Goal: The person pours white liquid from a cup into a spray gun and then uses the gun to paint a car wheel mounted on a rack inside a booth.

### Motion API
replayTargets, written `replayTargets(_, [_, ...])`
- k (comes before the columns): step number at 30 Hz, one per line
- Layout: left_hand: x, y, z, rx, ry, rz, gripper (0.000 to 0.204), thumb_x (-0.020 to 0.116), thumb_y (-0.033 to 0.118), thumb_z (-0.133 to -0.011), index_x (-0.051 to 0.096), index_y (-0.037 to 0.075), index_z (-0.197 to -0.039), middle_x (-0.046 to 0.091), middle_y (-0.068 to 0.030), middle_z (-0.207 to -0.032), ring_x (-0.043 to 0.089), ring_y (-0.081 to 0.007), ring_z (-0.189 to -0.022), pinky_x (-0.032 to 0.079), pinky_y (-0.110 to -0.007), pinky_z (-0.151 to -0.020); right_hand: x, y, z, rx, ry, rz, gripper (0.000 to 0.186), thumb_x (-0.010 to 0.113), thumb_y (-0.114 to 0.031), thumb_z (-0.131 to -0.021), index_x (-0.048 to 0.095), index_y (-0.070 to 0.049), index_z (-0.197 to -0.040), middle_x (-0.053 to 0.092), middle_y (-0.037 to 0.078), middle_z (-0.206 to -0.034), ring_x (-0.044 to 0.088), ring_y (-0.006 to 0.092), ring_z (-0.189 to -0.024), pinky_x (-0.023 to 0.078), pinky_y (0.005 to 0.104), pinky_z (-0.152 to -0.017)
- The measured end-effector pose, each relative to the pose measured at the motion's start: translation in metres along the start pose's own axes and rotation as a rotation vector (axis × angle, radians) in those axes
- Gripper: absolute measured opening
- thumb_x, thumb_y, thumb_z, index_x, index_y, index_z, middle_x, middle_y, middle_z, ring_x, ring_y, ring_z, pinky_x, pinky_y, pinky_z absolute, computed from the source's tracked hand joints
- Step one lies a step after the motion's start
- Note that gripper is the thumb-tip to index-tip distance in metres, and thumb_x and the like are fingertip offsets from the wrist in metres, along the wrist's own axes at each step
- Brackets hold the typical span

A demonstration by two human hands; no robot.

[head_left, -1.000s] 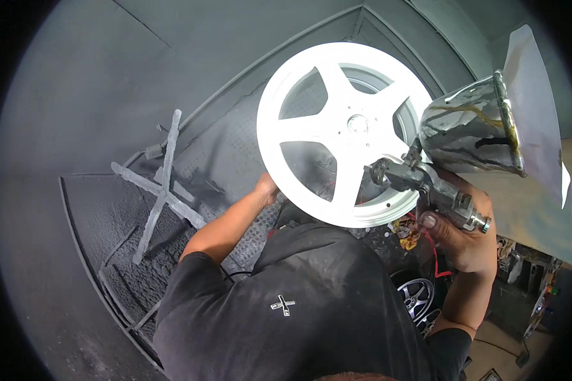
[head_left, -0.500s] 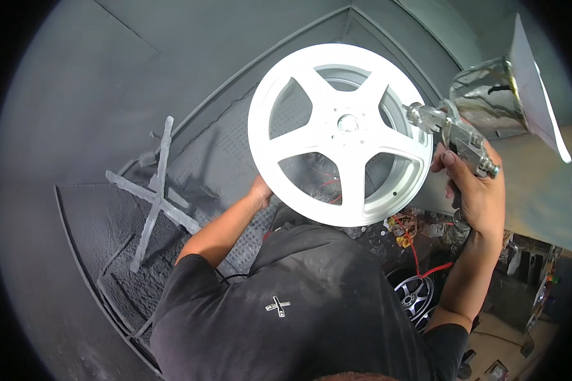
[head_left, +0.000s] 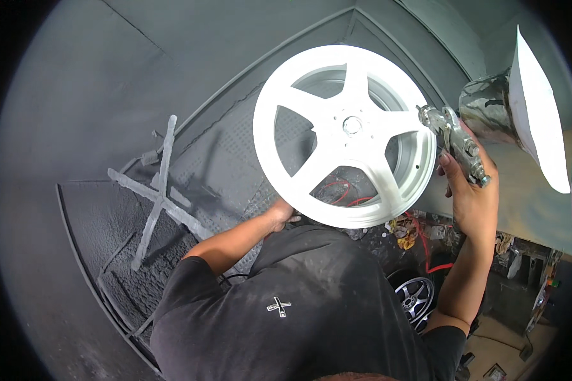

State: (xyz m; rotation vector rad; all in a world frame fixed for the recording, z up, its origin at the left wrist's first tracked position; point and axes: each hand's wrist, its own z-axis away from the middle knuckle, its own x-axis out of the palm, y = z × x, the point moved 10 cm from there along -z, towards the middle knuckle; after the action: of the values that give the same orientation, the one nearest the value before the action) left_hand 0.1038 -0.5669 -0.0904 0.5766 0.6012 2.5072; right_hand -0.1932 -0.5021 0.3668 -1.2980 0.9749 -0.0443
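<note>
A white five-spoke wheel rim is held up in front of me, its face toward me. My left hand grips its lower left edge from below, with most of the fingers hidden behind the rim. In my right hand is a metal spray gun, its nozzle beside the rim's right edge. The fingers wrap round the gun's handle near the trigger. A metal paint cup sits on the gun, and a white paper-like sheet stands at the cup's far end.
A grey-coated cross-shaped stand stands to the left by the grey booth wall. A red hose runs below the gun. Another wheel with dark and silver spokes lies lower right. Crumpled yellow material lies near the hose.
The white rim has turned counterclockwise, and my left hand has moved right along with it. The spray gun has shifted slightly and tilted, swinging the white sheet lower.
</note>
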Motion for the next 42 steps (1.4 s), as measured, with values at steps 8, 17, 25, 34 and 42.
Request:
replayTargets(8, [-0.01,0.008,0.002,-0.001,0.044,0.084,0.023,0.047,0.029,-0.105,0.063,0.015,-0.112,0.066,0.0012,-0.1,0.06,-0.0097,-0.082,0.049,-0.03,-0.069,0.022,-0.017,0.038,0.094,-0.289,-0.155,0.048,0.076,-0.008,-0.086,0.062,0.002,-0.131,0.073,0.014,-0.108,0.066,0.0162,-0.098,0.052,0.0316,-0.086])
replayTargets(17, [-0.054,0.057,-0.011,0.161,0.204,0.18,0.035,0.05,0.022,-0.103,0.06,-0.002,-0.126,0.067,-0.0141,-0.115,0.065,-0.0284,-0.101,0.053,-0.043,-0.09,0.0,-0.013,0.031,0.046,-0.095,-0.165,0.053,0.078,-0.013,-0.088,0.059,0.004,-0.135,0.071,0.009,-0.107,0.064,0.0125,-0.094,0.052,0.028,-0.084])
replayTargets(25, [-0.035,0.076,0.005,0.184,0.201,0.066,0.039,0.047,0.026,-0.105,0.054,0.0,-0.134,0.064,-0.0153,-0.124,0.06,-0.026,-0.114,0.049,-0.043,-0.097,-0.01,-0.008,0.024,0.057,-0.006,-0.263,0.054,0.074,-0.016,-0.092,0.056,0.001,-0.139,0.07,0.005,-0.091,0.057,0.0064,-0.072,0.045,0.0213,-0.058])
replayTargets(34, [-0.005,0.02,0.011,0.051,0.155,0.042,0.032,0.043,0.023,-0.105,0.06,0.003,-0.122,0.066,-0.0094,-0.113,0.06,-0.0182,-0.094,0.051,-0.036,-0.078,0.012,-0.005,0.016,0.03,-0.043,-0.03,0.044,0.07,-0.006,-0.093,0.058,0.002,-0.135,0.072,0.011,-0.107,0.064,0.012,-0.093,0.051,0.0284,-0.084])
replayTargets(42, [-0.002,-0.006,-0.002,-0.01,0.002,-0.122,0.027,0.043,0.011,-0.101,0.064,0.004,-0.116,0.066,-0.0053,-0.106,0.062,-0.0155,-0.091,0.052,-0.029,-0.071,0.008,-0.008,0.016,0.01,0.023,-0.028,0.043,0.064,-0.002,-0.095,0.058,0.0,-0.137,0.069,0.015,-0.121,0.064,0.0156,-0.106,0.049,0.0312,-0.096])
